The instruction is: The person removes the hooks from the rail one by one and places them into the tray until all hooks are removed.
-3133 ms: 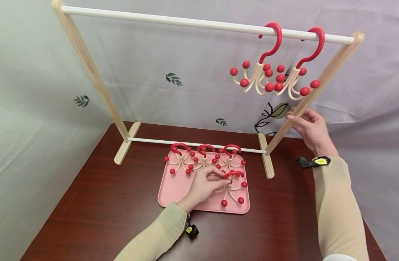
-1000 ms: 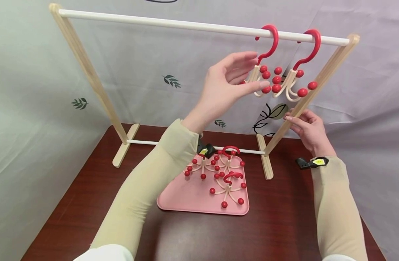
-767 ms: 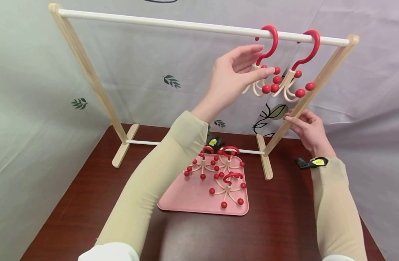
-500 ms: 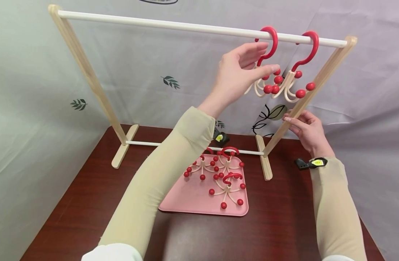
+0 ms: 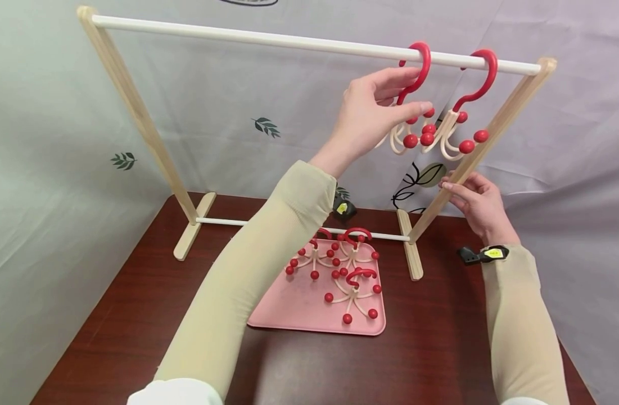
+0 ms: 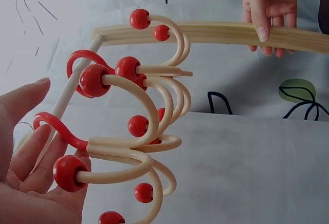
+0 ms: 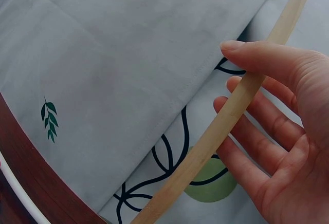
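On the white bar (image 5: pixel 289 39), by the left hand (image 5: pixel 365 109), hangs a hanger (image 6: pixel 113 145) that we judge light, stiff and a little slippery, best taken at the neck of its hook (image 6: pixel 67 134), clear of the slim arms (image 6: pixel 115 178). We see glossy red above, pale curves below, red balls (image 6: pixel 70 173) at the tips. The left hand is spread at the hook, thumb apart; the right hand (image 5: pixel 483 208) holds the wooden post (image 5: pixel 516 101).

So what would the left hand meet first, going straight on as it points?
The left hand would probably meet the curved red hook of the nearer cream-armed hanger on the round white rail; contact itself is unclear.
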Motion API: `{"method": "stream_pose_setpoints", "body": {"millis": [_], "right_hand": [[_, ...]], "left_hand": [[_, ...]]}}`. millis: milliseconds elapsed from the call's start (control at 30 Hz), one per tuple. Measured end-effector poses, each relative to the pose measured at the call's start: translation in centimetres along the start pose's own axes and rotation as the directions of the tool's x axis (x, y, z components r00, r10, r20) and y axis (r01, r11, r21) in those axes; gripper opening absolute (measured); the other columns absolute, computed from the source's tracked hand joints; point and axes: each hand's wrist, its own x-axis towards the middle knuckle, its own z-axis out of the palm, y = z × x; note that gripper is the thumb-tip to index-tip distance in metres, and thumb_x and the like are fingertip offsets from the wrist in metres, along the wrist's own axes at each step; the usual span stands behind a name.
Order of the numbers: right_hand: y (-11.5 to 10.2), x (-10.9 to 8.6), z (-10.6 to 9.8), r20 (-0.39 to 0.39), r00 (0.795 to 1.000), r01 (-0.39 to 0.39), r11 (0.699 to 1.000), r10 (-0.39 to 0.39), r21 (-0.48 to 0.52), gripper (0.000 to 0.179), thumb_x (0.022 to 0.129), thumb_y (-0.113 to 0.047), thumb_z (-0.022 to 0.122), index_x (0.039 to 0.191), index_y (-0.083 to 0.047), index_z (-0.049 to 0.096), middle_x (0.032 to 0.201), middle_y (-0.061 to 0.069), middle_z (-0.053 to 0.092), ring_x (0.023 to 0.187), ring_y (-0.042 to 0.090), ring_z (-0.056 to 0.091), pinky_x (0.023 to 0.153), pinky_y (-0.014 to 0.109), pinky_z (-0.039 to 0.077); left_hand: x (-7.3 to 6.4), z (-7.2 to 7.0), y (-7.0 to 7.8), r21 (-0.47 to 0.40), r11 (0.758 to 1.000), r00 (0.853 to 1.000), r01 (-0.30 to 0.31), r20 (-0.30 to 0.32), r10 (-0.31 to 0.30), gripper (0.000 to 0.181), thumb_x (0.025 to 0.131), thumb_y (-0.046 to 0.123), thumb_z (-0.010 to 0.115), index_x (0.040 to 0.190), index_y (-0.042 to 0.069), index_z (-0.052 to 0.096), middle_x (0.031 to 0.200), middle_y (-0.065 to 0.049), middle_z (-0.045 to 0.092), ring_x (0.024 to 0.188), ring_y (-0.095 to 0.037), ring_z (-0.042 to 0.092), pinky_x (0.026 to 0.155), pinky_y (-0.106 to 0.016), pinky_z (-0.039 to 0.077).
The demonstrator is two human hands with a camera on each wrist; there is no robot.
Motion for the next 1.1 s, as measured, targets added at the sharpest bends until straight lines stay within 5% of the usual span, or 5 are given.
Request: {"method": "stream_pose_setpoints", "body": {"millis": [600, 1100], "right_hand": [[-0.1, -0.2, -0.2, 0.006, 1.0, 0.009, 1.0, -0.009, 0.002, 0.022, 0.092, 0.009, 0.069, 0.113, 0.002, 0.07, 0.103, 0.01, 0.075, 0.097, 0.02, 0.073, 0.085, 0.03, 0.059], [0.0, -0.2, -0.3, 0.015, 1.0, 0.012, 1.0, -0.012, 0.014, 0.024, 0.093, 0.009, 0.068, 0.116, 0.004, 0.068, 0.105, 0.011, 0.075, 0.098, 0.021, 0.073, 0.085, 0.03, 0.059]], "left_hand": [[0.8, -0.6, 0.7, -0.001, 1.0, 0.991, 0.007, -0.133, -0.007, 0.025, 0.088, 0.018, 0.084, 0.109, 0.01, 0.074, 0.098, 0.003, 0.074, 0.091, -0.006, 0.068, 0.078, -0.017, 0.053], [0.4, -1.9, 1.1, -0.103, 0.99, 0.951, -0.095, -0.304, 0.06, 0.024, 0.088, 0.009, 0.082, 0.109, 0.002, 0.073, 0.1, -0.005, 0.073, 0.089, -0.009, 0.07, 0.084, -0.014, 0.053]]}}
